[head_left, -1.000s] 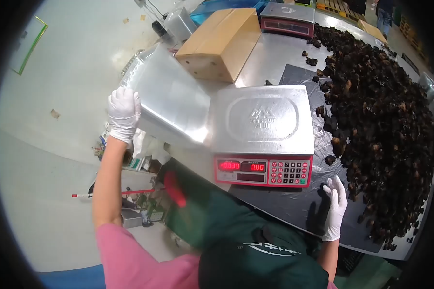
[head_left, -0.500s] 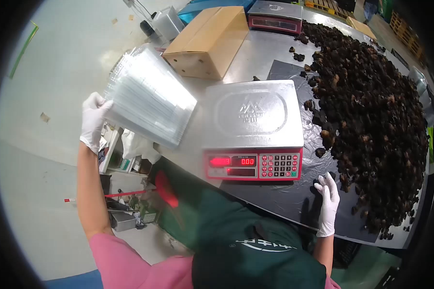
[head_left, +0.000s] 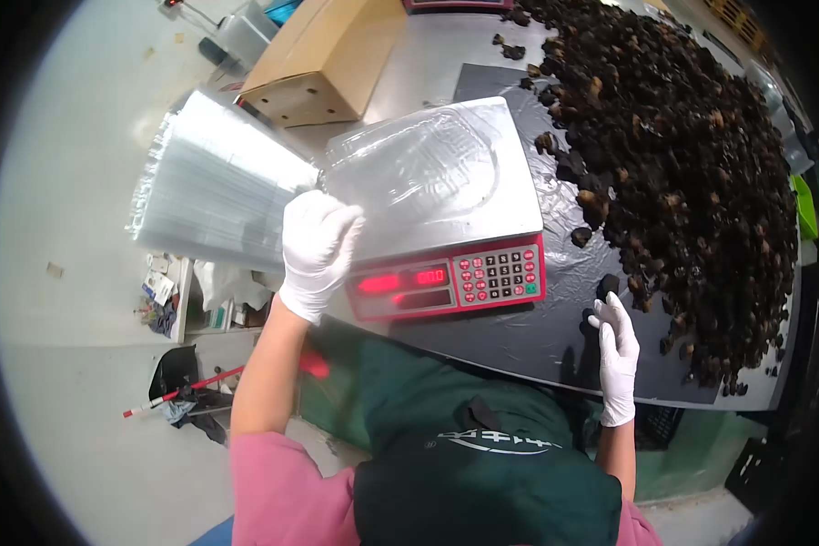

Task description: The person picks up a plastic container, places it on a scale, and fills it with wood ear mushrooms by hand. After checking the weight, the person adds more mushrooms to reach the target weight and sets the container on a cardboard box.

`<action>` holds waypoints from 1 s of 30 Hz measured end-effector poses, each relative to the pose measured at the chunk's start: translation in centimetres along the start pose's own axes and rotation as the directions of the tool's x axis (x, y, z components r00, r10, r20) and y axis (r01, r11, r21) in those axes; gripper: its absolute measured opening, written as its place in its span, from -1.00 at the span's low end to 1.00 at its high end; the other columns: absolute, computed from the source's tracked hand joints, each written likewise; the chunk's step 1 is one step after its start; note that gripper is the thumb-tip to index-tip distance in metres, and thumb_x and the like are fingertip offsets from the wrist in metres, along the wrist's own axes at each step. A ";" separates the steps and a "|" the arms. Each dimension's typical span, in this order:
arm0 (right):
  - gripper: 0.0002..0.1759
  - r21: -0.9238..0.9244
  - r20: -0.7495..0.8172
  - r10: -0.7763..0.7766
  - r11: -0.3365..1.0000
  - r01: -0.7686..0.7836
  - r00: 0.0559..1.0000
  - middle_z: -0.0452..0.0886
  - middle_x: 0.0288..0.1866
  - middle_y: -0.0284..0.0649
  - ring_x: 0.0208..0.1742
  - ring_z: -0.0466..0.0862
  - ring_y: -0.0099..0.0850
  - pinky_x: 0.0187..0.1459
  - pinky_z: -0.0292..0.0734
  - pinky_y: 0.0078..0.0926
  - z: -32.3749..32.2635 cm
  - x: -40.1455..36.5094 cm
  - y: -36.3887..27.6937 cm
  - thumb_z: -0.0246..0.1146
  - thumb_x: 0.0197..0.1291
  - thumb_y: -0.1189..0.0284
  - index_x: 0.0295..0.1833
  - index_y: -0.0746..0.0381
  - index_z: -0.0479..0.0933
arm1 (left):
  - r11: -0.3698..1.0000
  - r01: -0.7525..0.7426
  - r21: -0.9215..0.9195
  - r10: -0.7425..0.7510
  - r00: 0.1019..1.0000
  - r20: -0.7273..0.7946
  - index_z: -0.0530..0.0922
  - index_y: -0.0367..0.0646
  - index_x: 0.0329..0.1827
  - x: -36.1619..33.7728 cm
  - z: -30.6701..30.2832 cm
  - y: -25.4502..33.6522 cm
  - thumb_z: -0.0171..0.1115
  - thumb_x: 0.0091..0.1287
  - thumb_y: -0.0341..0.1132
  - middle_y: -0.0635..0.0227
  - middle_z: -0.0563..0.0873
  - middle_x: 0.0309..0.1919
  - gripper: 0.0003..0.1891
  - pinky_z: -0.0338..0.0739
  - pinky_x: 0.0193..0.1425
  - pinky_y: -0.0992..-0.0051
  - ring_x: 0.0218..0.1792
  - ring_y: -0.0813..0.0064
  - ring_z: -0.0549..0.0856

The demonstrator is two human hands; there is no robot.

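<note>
My left hand (head_left: 317, 246), in a white glove, is closed on the near corner of a clear plastic tray (head_left: 409, 164) lying on the steel platform of a red-fronted weighing scale (head_left: 510, 196). Just left of that hand is a thick stack of clear plastic trays (head_left: 205, 187) at the table's left edge. My right hand (head_left: 617, 350), also gloved, rests with fingers spread on a black plastic sheet (head_left: 519, 341) to the right of the scale's keypad (head_left: 496, 273). A few loose dark lumps lie near its fingertips. It holds nothing.
A large heap of dark brown lumps (head_left: 692, 155) covers the right side of the steel table. A cardboard box (head_left: 323, 55) lies behind the scale at the back left. The floor below left holds clutter and a red-and-white stick (head_left: 177, 393).
My left hand let go of the stack of clear trays, moved right to the scale and now grips a single clear tray on its platform. My right hand barely moved.
</note>
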State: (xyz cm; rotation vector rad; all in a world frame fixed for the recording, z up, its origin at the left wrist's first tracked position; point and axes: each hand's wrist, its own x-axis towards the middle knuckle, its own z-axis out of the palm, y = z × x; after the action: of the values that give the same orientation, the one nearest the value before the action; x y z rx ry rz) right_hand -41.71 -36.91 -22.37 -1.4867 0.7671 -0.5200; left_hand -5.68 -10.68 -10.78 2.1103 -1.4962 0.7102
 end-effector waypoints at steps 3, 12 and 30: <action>-0.46 -0.103 -0.002 0.009 0.995 -0.009 1.000 0.68 0.34 -0.05 0.33 0.68 -0.36 0.37 0.57 -0.38 0.2 -0.5 -0.6 0.12 0.49 0.68 0.56 0.34 0.42 | 0.996 0.088 -0.012 -0.089 0.992 -0.089 0.75 -0.12 -0.10 -1.5 0.4 0.4 0.53 0.22 -0.51 0.32 0.71 -0.19 -0.79 0.56 0.23 0.19 -0.04 0.15 0.67; -0.48 0.024 0.242 0.149 0.987 -0.160 0.959 0.80 0.11 -0.16 0.09 0.77 -0.44 0.19 0.65 -0.44 7.4 5.7 0.5 0.38 0.41 0.36 0.38 0.37 0.56 | 0.991 0.135 -0.008 -0.134 0.972 -0.190 0.73 -0.24 -0.08 -2.0 -1.9 1.3 0.47 0.30 -0.62 0.26 0.74 -0.13 -0.82 0.57 0.27 0.18 -0.03 0.21 0.70; -0.71 -0.052 0.196 0.363 0.932 -0.360 0.911 0.78 -0.25 -0.25 -0.30 0.71 -0.59 -0.25 0.60 -0.56 8.7 7.5 0.1 0.42 0.40 0.30 -0.05 0.33 0.60 | 0.990 0.136 -0.048 -0.143 0.962 -0.232 0.73 -0.25 -0.08 -2.0 -1.5 1.0 0.46 0.30 -0.64 0.26 0.76 -0.12 -0.82 0.56 0.32 0.14 0.01 0.20 0.71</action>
State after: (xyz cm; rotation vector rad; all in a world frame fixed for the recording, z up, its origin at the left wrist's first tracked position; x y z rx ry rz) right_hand -30.36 -36.47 -24.09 -1.3445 0.8603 -0.0795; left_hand -7.38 -8.58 -10.85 2.0056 -1.2119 0.8443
